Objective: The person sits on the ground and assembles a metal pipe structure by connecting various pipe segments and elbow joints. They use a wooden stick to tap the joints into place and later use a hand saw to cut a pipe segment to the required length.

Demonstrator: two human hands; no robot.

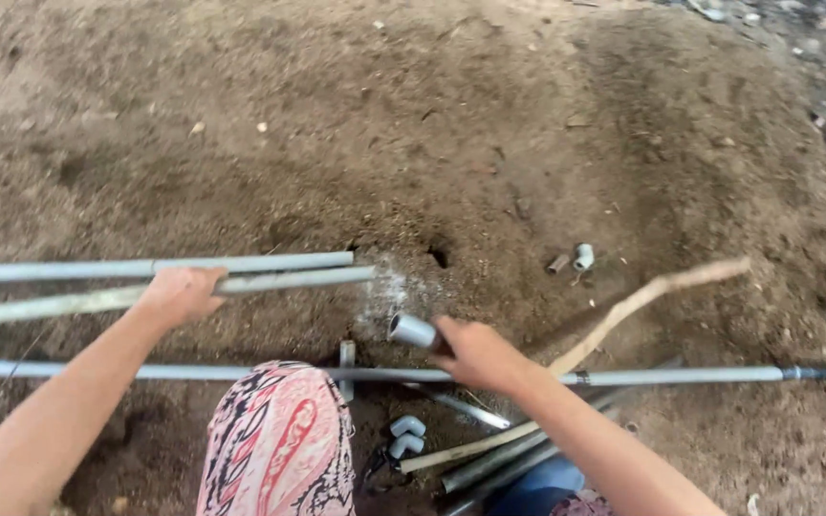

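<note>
Bare brown dirt ground (451, 124) fills the frame. At left centre, our left hand (181, 292) curls around a long grey plastic pipe (270, 281); at lower centre, our right hand (475, 352) grips a short grey pipe piece (412, 331).

Grey pipes (241, 272); brown soil (432, 115); pink-black-white patterned trousers (274, 444); pale tan stick (642, 301).

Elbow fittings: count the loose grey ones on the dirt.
3: one elbow fitting lies alone up right of the hole; two elbow fittings lie together below the long pipe. Others may be hidden.
</note>
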